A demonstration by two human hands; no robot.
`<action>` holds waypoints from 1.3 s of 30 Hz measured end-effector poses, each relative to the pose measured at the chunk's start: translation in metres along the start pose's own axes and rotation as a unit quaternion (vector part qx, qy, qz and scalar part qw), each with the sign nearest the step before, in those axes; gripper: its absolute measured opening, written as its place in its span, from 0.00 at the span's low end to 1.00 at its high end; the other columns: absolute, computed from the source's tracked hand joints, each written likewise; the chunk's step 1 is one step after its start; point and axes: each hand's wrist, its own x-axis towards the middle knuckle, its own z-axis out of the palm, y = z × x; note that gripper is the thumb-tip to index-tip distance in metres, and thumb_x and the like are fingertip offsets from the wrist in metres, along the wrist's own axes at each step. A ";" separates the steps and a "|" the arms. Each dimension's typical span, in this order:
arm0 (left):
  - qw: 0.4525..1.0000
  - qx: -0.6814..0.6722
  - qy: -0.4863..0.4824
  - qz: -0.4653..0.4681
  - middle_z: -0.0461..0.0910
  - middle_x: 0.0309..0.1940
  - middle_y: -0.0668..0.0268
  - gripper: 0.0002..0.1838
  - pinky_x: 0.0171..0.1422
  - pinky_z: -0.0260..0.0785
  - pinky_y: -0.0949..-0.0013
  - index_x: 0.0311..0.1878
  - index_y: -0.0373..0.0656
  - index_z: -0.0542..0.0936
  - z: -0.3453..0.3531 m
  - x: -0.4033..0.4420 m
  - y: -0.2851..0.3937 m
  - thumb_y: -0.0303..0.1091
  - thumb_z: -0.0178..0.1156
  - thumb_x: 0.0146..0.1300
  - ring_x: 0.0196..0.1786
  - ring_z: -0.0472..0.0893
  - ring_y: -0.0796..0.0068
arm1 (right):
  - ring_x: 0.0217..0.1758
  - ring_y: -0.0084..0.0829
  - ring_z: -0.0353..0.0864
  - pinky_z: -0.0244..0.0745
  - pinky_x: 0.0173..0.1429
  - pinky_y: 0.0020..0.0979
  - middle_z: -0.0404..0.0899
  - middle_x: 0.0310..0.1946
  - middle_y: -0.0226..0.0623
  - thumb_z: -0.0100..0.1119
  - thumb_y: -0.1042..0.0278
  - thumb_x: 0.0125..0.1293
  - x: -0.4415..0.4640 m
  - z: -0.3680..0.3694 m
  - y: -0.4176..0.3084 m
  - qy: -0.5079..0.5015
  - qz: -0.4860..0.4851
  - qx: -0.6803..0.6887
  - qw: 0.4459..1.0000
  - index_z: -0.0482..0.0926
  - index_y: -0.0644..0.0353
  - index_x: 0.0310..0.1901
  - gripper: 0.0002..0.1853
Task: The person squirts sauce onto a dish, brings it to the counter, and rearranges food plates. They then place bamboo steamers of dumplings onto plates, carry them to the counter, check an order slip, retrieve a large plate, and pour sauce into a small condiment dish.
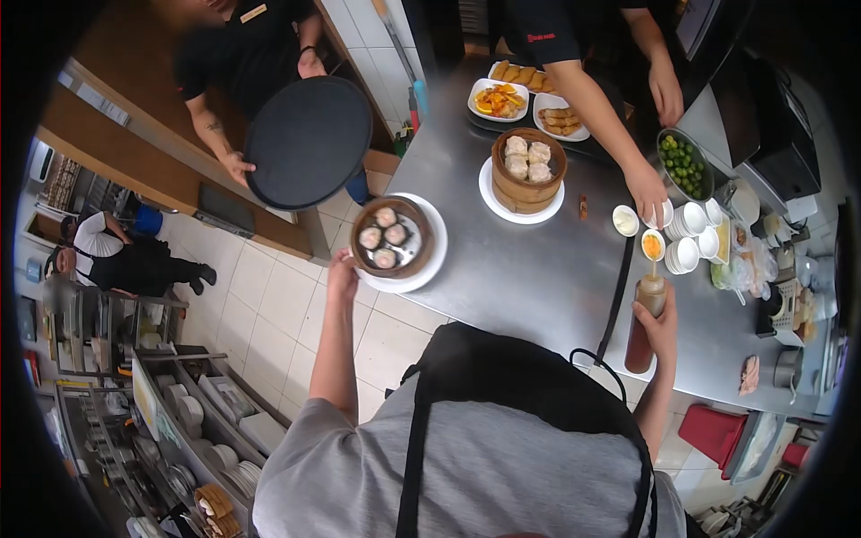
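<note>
My left hand [342, 276] is closed on the rim of a white plate [436, 235] at the counter's left edge. On that plate rests a round bamboo steamer [424, 257] with several dumplings [395, 235] inside. In my right hand [662, 321] is a squeeze bottle [639, 345] of reddish-brown sauce, its nozzle pointing at a small white cup [653, 245] with orange sauce. Beside it sits another small cup [625, 221] with pale contents. A co-worker's hand [647, 193] holds a third cup close by. Farther back, a taller steamer [529, 186] of dumplings stands on a white plate [491, 199].
Stacked white cups [689, 221] and a metal bowl of green limes [683, 166] stand at the right. White dishes of fried food [558, 118] are at the back. A person at the left holds a round black tray [309, 142]. A shelf with dishes [202, 421] stands lower left.
</note>
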 end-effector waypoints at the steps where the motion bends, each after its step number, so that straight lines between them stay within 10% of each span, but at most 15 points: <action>1: 1.000 0.009 0.000 0.016 0.76 0.30 0.60 0.11 0.35 0.73 0.73 0.38 0.37 0.70 -0.005 0.001 0.012 0.16 0.48 0.51 0.32 0.77 0.71 | 0.48 0.31 0.71 0.64 0.55 0.31 0.73 0.43 0.40 0.63 0.68 0.50 0.001 -0.003 0.000 0.001 0.000 0.000 1.000 0.62 0.63 0.56 0.32; 5: 0.998 0.054 0.013 0.031 0.78 0.37 0.60 0.11 0.41 0.74 0.72 0.43 0.37 0.72 -0.014 0.018 0.070 0.25 0.41 0.62 0.38 0.79 0.72 | 0.48 0.31 0.72 0.64 0.54 0.31 0.74 0.44 0.41 0.63 0.69 0.50 0.001 -0.020 0.001 0.054 -0.013 0.014 0.998 0.62 0.62 0.56 0.31; 15: 0.981 0.046 -0.188 0.020 0.75 0.42 0.63 0.20 0.53 0.72 0.67 0.48 0.36 0.71 -0.116 0.231 0.123 0.11 0.46 0.50 0.47 0.76 0.66 | 0.46 0.32 0.74 0.68 0.51 0.31 0.75 0.42 0.42 0.64 0.69 0.48 -0.025 -0.039 0.006 0.119 0.008 0.010 0.993 0.61 0.62 0.56 0.32; 16: 0.974 0.194 -0.079 0.090 0.74 0.43 0.67 0.11 0.46 0.68 0.77 0.37 0.43 0.70 -0.058 0.186 0.121 0.15 0.49 0.55 0.45 0.74 0.79 | 0.45 0.32 0.74 0.68 0.51 0.31 0.75 0.42 0.43 0.64 0.69 0.48 -0.027 -0.042 0.007 0.126 -0.001 0.016 0.992 0.61 0.62 0.55 0.32; 18: 0.800 0.366 -0.451 0.152 0.75 0.42 0.60 0.16 0.54 0.71 0.66 0.49 0.35 0.71 -0.081 0.269 0.138 0.15 0.42 0.58 0.47 0.76 0.66 | 0.45 0.32 0.74 0.68 0.51 0.31 0.75 0.42 0.42 0.65 0.68 0.48 -0.034 -0.046 0.014 0.149 0.001 0.020 0.989 0.61 0.61 0.55 0.32; 20: 0.778 0.380 -0.477 0.150 0.69 0.56 0.57 0.19 0.65 0.61 0.59 0.58 0.36 0.65 -0.034 0.255 0.125 0.32 0.36 0.68 0.59 0.68 0.64 | 0.46 0.36 0.76 0.69 0.51 0.33 0.76 0.42 0.44 0.66 0.66 0.47 -0.042 -0.053 0.024 0.162 0.007 0.034 0.986 0.60 0.61 0.55 0.34; 21: 0.941 0.048 -0.334 -0.012 0.67 0.57 0.60 0.20 0.66 0.59 0.59 0.59 0.37 0.64 -0.034 0.270 0.084 0.35 0.34 0.69 0.61 0.66 0.63 | 0.46 0.36 0.76 0.69 0.51 0.33 0.76 0.42 0.44 0.66 0.66 0.47 -0.049 -0.060 0.018 0.197 0.011 0.027 0.980 0.60 0.61 0.55 0.34; 22: 0.822 0.375 -0.420 0.084 0.70 0.55 0.60 0.24 0.63 0.62 0.63 0.61 0.39 0.62 -0.028 0.248 0.113 0.40 0.43 0.64 0.57 0.70 0.67 | 0.47 0.34 0.75 0.68 0.52 0.32 0.76 0.42 0.43 0.65 0.66 0.48 -0.055 -0.065 0.013 0.202 0.032 0.004 0.979 0.61 0.61 0.55 0.33; 23: 0.593 0.613 -0.465 0.236 0.73 0.53 0.60 0.30 0.60 0.65 0.66 0.63 0.41 0.61 -0.011 0.211 0.150 0.46 0.52 0.60 0.54 0.74 0.70 | 0.48 0.33 0.75 0.67 0.54 0.32 0.75 0.43 0.42 0.64 0.66 0.48 -0.060 -0.068 0.008 0.204 0.055 -0.017 0.977 0.62 0.61 0.55 0.32; 29: 0.512 0.739 -0.403 0.172 0.74 0.51 0.56 0.40 0.56 0.67 0.69 0.62 0.39 0.61 0.006 0.207 0.148 0.48 0.63 0.49 0.52 0.76 0.72 | 0.48 0.41 0.76 0.69 0.52 0.35 0.76 0.43 0.47 0.66 0.63 0.47 -0.088 -0.093 0.008 0.324 0.070 -0.031 0.943 0.61 0.60 0.56 0.34; 33: 0.348 0.808 -0.456 0.134 0.73 0.51 0.54 0.34 0.61 0.61 0.62 0.58 0.43 0.67 0.025 0.218 0.129 0.53 0.59 0.52 0.56 0.71 0.58 | 0.46 0.31 0.74 0.67 0.53 0.33 0.75 0.42 0.39 0.65 0.63 0.48 -0.107 -0.114 0.022 0.387 0.078 0.006 0.919 0.63 0.60 0.54 0.32; 35: 0.276 0.693 -0.602 0.285 0.74 0.50 0.55 0.28 0.62 0.59 0.61 0.56 0.45 0.69 0.034 0.203 0.123 0.44 0.58 0.52 0.57 0.70 0.56 | 0.47 0.30 0.73 0.67 0.53 0.32 0.74 0.41 0.38 0.66 0.63 0.48 -0.114 -0.131 0.028 0.399 0.087 -0.003 0.913 0.63 0.60 0.54 0.32; 37: -0.058 0.708 -0.488 0.507 0.75 0.50 0.56 0.25 0.64 0.57 0.63 0.55 0.47 0.71 0.040 0.187 0.123 0.34 0.56 0.50 0.59 0.68 0.58 | 0.47 0.33 0.74 0.68 0.53 0.33 0.75 0.42 0.42 0.67 0.63 0.48 -0.118 -0.154 0.043 0.431 0.064 -0.019 0.900 0.63 0.63 0.54 0.32; 39: 0.039 0.767 -0.446 0.460 0.73 0.46 0.58 0.22 0.58 0.56 0.64 0.53 0.47 0.70 0.060 0.174 0.108 0.34 0.56 0.51 0.54 0.67 0.60 | 0.48 0.31 0.74 0.67 0.53 0.32 0.75 0.43 0.41 0.67 0.63 0.48 -0.119 -0.185 0.061 0.444 0.074 0.004 0.893 0.63 0.64 0.53 0.33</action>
